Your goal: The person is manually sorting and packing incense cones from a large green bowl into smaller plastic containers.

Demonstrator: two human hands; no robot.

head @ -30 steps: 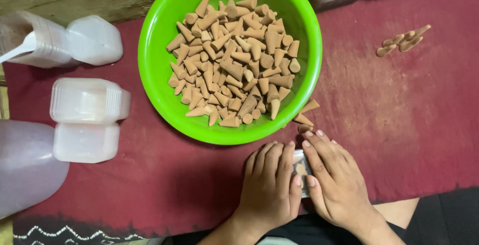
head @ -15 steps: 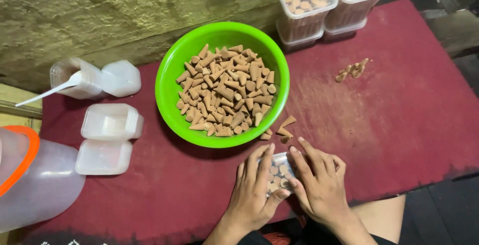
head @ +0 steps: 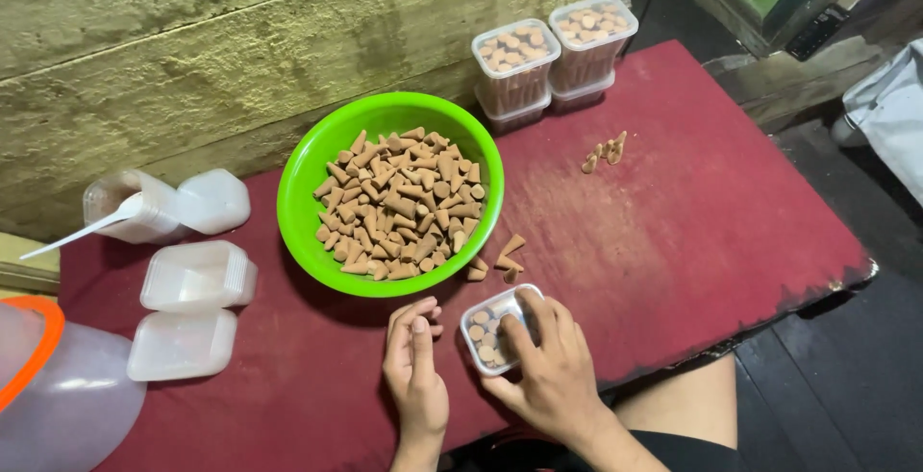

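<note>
Head camera looks down on a person's right hand [head: 548, 376], fingers curled over a small clear tub [head: 486, 333] part-filled with brown cones, gripping its near side on the red cloth [head: 692, 241] close to the table's front edge. Left hand [head: 415, 366] rests just beside the tub, fingers together and bent, holding nothing that can be seen. Beyond the tub, a few loose cones [head: 500, 260] lie against the rim of a green bowl [head: 303, 212] heaped with cones, which blocks the way straight ahead. To the left sit empty white tubs [head: 197, 275], an upended tub with a white spoon [head: 82, 230], and a large clear jug [head: 58, 405] cut off by the frame. A small cluster of cones [head: 604, 153] stands on open cloth to the right. Farthest, stacked filled tubs [head: 553, 54] stand against the rough wall [head: 192, 59]. How full the lower tubs are is hard to make out.
</note>
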